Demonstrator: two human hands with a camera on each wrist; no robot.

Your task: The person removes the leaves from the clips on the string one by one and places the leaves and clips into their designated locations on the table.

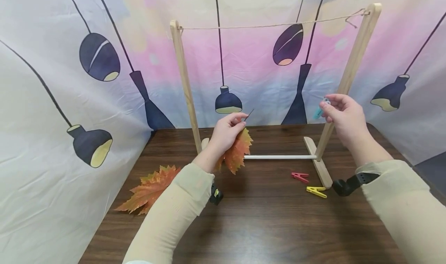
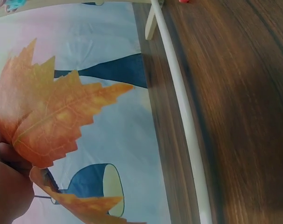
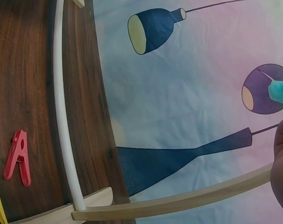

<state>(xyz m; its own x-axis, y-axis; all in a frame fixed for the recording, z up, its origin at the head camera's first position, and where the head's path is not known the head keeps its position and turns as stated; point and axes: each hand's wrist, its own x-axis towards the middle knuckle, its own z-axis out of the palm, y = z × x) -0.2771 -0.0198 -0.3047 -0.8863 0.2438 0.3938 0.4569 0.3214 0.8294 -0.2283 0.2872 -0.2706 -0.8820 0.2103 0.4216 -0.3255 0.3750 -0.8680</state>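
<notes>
In the head view my left hand (image 1: 228, 132) pinches an orange artificial maple leaf (image 1: 238, 151) near its dark stem, with the leaf hanging below the fingers. The left wrist view shows the same leaf (image 2: 53, 112) with toothed edges and yellow tips. My right hand (image 1: 345, 115), raised beside the rack's right post, pinches a light blue clothespin (image 1: 318, 112) between thumb and fingers. Only one end of that clothespin (image 3: 279, 92) shows in the right wrist view. Above both hands a thin twine (image 1: 258, 26) stretches between the posts of the wooden rack (image 1: 186, 86).
On the brown table (image 1: 244, 225) lie a red clothespin (image 1: 299, 176) and a yellow clothespin (image 1: 316, 192), close to the rack's right foot (image 1: 318, 165). More orange leaves (image 1: 150, 190) lie at the left. A white rod (image 1: 278, 156) joins the rack low down. Printed cloth (image 1: 258, 70) hangs behind.
</notes>
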